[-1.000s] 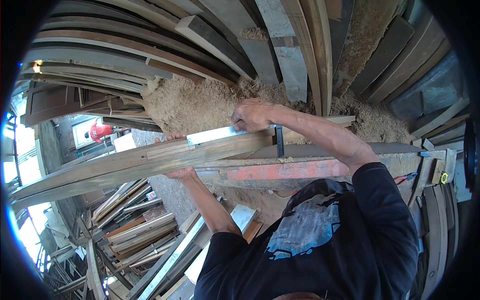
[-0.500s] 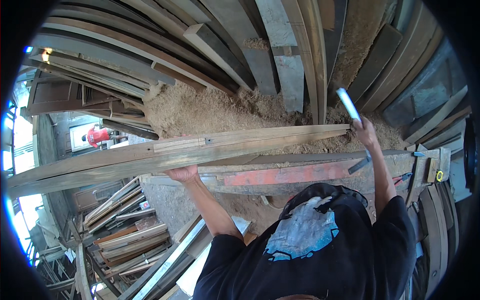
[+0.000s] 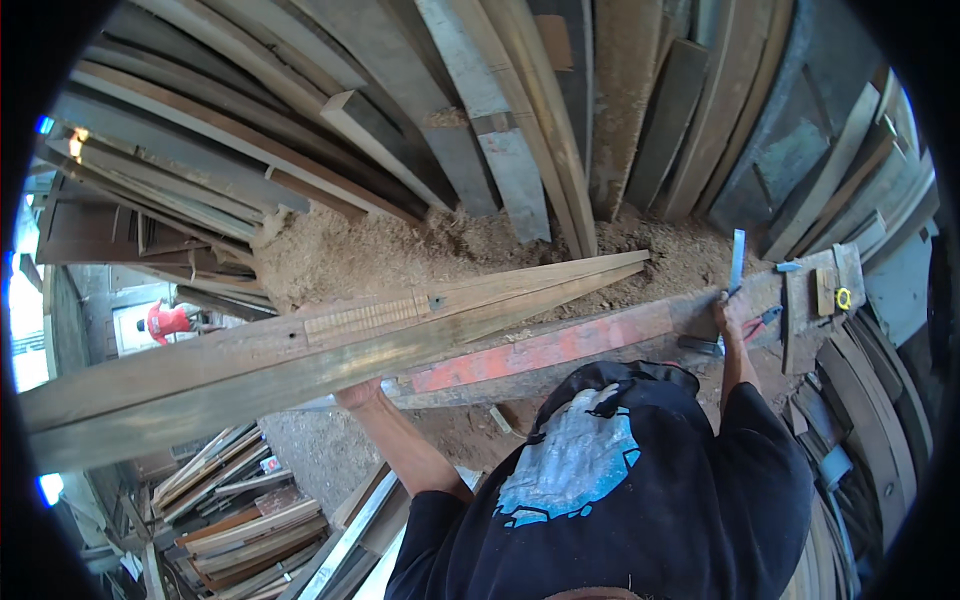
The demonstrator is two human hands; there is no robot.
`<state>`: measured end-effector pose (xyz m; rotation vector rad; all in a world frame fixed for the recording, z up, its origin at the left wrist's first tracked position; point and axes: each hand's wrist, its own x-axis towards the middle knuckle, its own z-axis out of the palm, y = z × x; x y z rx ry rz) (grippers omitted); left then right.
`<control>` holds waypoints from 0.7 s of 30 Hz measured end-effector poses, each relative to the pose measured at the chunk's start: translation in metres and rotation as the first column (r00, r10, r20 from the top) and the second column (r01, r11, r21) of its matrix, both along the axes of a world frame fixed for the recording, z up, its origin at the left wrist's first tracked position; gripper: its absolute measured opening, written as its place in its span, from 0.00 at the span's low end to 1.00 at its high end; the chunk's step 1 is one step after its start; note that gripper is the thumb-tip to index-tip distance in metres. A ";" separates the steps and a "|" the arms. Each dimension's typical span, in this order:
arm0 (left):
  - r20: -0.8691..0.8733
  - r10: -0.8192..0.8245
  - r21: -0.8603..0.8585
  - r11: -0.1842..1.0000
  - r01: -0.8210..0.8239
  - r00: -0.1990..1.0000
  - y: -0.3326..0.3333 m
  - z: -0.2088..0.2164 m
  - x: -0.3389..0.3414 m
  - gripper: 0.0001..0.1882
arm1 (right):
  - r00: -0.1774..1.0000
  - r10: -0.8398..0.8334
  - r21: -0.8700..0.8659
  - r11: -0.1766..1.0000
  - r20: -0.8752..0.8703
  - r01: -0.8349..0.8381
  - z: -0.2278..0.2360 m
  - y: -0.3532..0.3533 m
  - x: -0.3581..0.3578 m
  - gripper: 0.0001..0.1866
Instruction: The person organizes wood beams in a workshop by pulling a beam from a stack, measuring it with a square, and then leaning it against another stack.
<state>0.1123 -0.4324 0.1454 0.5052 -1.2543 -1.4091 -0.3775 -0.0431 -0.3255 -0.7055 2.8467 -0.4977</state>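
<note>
A long, tapering wooden beam (image 3: 380,345) slants across the middle, its wide end at the far left and its narrow tip over the sawdust. My left hand (image 3: 358,393) grips the beam's near edge from below, with its fingers hidden behind the wood. To the right, my right hand (image 3: 728,312) is closed around an L-shaped tool that looks like a try square (image 3: 737,262). The tool's pale blade points up past my fingers, and a dark short arm sits low beside the hand. It is apart from the beam, over the right part of the bench plank.
A bench plank (image 3: 545,352) with worn red paint runs below the beam. Pliers (image 3: 765,318) and a yellow ring-shaped item (image 3: 843,298) lie at its right end. Sawdust (image 3: 350,250) and leaning boards (image 3: 690,130) fill the far side. A person in red (image 3: 168,320) is far left.
The view has shifted, and the beam appears lower at its left end. My right hand has drawn the L-shaped tool down and away from the beam's tip; its blade now stands more upright.
</note>
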 end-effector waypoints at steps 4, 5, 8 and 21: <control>-0.084 -0.176 -0.063 0.983 0.171 0.981 0.015 0.005 -0.020 0.45 | 0.998 -0.050 0.090 0.995 -0.029 0.053 0.052 -0.018 0.021 0.24; -0.096 -0.204 -0.071 0.978 0.197 0.974 0.020 0.009 -0.028 0.45 | 0.993 -0.108 0.095 0.990 0.038 0.104 0.070 -0.022 0.025 0.25; 0.086 -0.178 -0.194 0.962 0.192 0.980 0.034 0.022 -0.059 0.51 | 0.975 -0.151 0.189 0.975 0.161 0.120 0.112 -0.030 0.031 0.27; 0.027 0.068 -0.217 0.974 -0.061 0.997 0.058 0.002 -0.063 0.47 | 0.993 -0.039 0.144 0.989 0.112 0.023 0.144 -0.052 0.025 0.34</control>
